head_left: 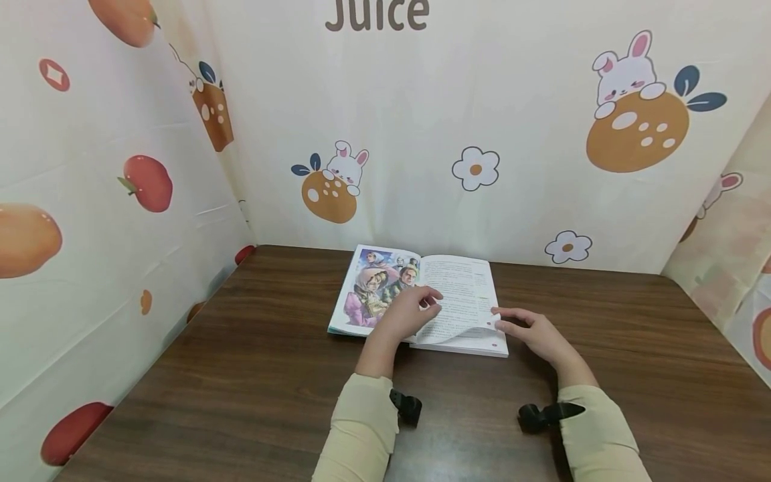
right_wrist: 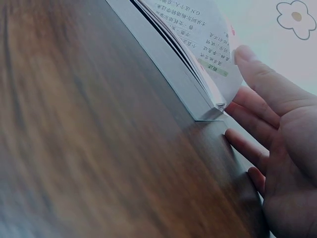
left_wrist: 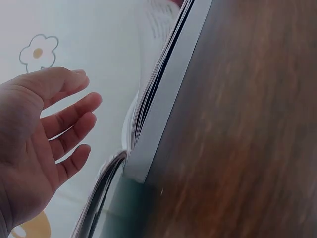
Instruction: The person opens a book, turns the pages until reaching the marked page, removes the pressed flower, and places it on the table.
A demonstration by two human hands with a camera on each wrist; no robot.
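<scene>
An open book (head_left: 460, 349) lies on the table, a colour picture of people on its left page and printed text on its right. The right page (head_left: 454, 284) lifts and curls at its lower corner. At its outer edge, my right hand (head_left: 539, 337) pinches this page; in the right wrist view the thumb (right_wrist: 255, 67) is on the printed side and fingers are behind. My left hand (head_left: 408, 313) hovers over the middle of the book, fingers loosely bent and holding nothing. The left wrist view shows those fingers (left_wrist: 74, 119) apart from the pages.
The brown wooden table (head_left: 241, 395) extends around the book. Behind it hangs a pale curtain (head_left: 409, 100) printed with rabbits, fruit and flowers, and more printed cloth (head_left: 90, 268) stands along the left side. Black straps with small devices (head_left: 409, 407) sit on both sleeved wrists.
</scene>
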